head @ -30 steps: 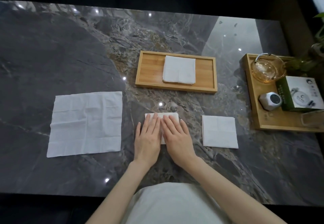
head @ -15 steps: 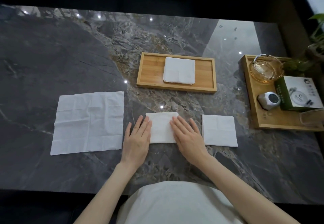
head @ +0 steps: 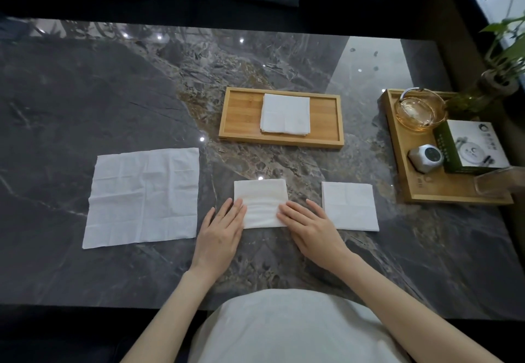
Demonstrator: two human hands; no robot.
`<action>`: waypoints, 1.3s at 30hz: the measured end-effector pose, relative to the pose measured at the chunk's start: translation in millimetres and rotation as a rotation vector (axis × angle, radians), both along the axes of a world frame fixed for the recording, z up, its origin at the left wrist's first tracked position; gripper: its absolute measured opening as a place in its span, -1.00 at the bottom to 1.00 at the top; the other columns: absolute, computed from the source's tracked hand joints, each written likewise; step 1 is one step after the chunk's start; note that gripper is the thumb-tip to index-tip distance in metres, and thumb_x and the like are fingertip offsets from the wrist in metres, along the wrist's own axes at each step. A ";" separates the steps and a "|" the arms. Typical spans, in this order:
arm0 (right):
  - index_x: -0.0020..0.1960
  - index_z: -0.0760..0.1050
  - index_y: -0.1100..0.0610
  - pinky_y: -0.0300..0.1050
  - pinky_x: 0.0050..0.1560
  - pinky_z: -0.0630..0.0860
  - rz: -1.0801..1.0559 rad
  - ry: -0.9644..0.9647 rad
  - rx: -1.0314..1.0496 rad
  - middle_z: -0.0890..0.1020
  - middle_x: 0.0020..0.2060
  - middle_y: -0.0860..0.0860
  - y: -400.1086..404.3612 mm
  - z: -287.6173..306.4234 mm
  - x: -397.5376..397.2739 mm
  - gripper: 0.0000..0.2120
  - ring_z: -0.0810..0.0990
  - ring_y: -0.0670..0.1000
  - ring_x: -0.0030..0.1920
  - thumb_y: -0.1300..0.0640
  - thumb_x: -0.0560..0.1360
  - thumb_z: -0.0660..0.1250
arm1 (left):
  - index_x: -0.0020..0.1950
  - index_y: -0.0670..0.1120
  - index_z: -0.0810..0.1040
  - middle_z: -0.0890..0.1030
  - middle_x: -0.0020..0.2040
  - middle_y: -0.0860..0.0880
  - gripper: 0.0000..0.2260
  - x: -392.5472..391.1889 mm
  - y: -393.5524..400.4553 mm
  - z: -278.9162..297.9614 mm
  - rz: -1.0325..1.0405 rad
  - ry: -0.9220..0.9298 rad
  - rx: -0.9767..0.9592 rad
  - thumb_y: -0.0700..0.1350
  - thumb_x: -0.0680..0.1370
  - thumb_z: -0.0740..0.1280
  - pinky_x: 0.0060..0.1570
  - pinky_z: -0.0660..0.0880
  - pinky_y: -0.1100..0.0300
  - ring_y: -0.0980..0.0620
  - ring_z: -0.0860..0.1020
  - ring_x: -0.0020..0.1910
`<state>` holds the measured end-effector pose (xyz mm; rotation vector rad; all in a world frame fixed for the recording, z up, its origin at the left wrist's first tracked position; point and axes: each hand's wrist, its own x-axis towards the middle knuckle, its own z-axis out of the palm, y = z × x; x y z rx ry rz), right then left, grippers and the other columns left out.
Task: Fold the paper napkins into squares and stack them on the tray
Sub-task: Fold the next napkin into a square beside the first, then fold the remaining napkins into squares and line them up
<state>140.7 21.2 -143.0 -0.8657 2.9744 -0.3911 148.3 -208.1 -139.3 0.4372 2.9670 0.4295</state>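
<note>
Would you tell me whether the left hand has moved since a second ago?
Yes. The left hand slid left, off the middle of the folded napkin to its left edge.

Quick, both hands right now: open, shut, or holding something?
Left hand: open, flat fingers touching the left edge of the folded napkin.
Right hand: open, flat fingers touching its right edge.
</note>
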 end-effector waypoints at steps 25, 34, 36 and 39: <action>0.20 0.49 0.11 -0.30 -0.01 0.37 -0.203 -0.330 -0.555 0.63 -0.04 -0.03 -95.7 78.6 -56.4 -0.77 0.54 -0.10 -0.04 0.17 0.55 0.25 | 0.28 -0.05 0.43 0.64 0.04 -0.08 -0.72 -40.9 -59.2 78.9 0.338 -0.087 0.462 -0.07 0.58 0.15 0.05 0.48 0.04 -0.04 0.56 0.03; 0.16 0.50 0.13 -0.26 -0.17 0.44 -0.370 -0.630 -0.569 0.61 -0.09 -0.01 -160.4 83.8 -98.9 -0.77 0.55 -0.06 -0.12 0.12 0.52 0.30 | 0.16 -0.11 0.52 0.60 0.10 -0.06 -0.78 -71.8 -131.1 76.0 0.416 -0.069 0.411 -0.11 0.57 0.19 0.01 0.37 0.22 0.01 0.51 0.06; 0.11 0.53 0.14 -0.28 -0.19 0.44 -0.442 -0.640 -0.544 0.59 -0.14 -0.02 -169.4 79.6 -96.4 -0.80 0.55 -0.05 -0.13 0.13 0.50 0.32 | 0.15 -0.12 0.52 0.58 0.12 -0.07 -0.79 -76.6 -136.0 66.9 0.374 -0.047 0.373 -0.13 0.57 0.21 0.06 0.37 0.20 -0.02 0.50 0.11; 0.07 0.55 0.12 -0.22 -0.09 0.50 -0.532 -0.641 -0.510 0.60 -0.16 -0.05 -185.8 68.1 -81.8 -0.82 0.57 -0.05 -0.12 0.12 0.48 0.35 | 0.14 -0.15 0.54 0.58 0.13 -0.11 -0.78 -92.2 -139.9 52.1 0.252 -0.008 0.321 -0.16 0.52 0.26 0.12 0.43 0.03 -0.09 0.50 0.14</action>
